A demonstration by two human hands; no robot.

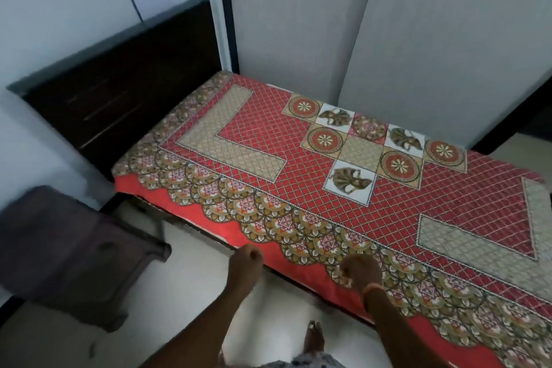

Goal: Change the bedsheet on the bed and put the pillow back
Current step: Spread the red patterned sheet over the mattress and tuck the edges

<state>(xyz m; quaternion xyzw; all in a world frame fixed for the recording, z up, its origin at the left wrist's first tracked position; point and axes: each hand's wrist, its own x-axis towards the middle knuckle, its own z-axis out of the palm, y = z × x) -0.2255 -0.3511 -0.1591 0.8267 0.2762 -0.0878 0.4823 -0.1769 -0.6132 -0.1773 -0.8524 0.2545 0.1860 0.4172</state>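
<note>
Crouched low over the near long edge of the bed (191,219), a person works a red patterned bedsheet (298,164) that covers the whole mattress, from the dark wooden headboard (125,81) at the far left end to the foot end at the right. The left hand (245,261) sits at the sheet's hanging hem, its fingers curled in tight, seemingly pinching the red border just where it drops off the bed's near edge; motion blur makes the exact hold hard to read. The right hand (360,272) lies on the scalloped gold-and-green border a little further toward the foot end, its fingers bent down and bunched together against the cloth, apparently gripping a fold of it. An orange band circles the right wrist. Both forearms reach in from the bottom of the frame, with the two hands near each other along the same edge. The sheet's central panel, with round flower medallions and dancer squares, lies flat toward the bed's far long edge, against pale wardrobe doors (418,39). A dark cloth (68,251) is draped over something low beside the head corner. One bare foot (314,337) stands on the pale floor (185,314) below the hands.
</note>
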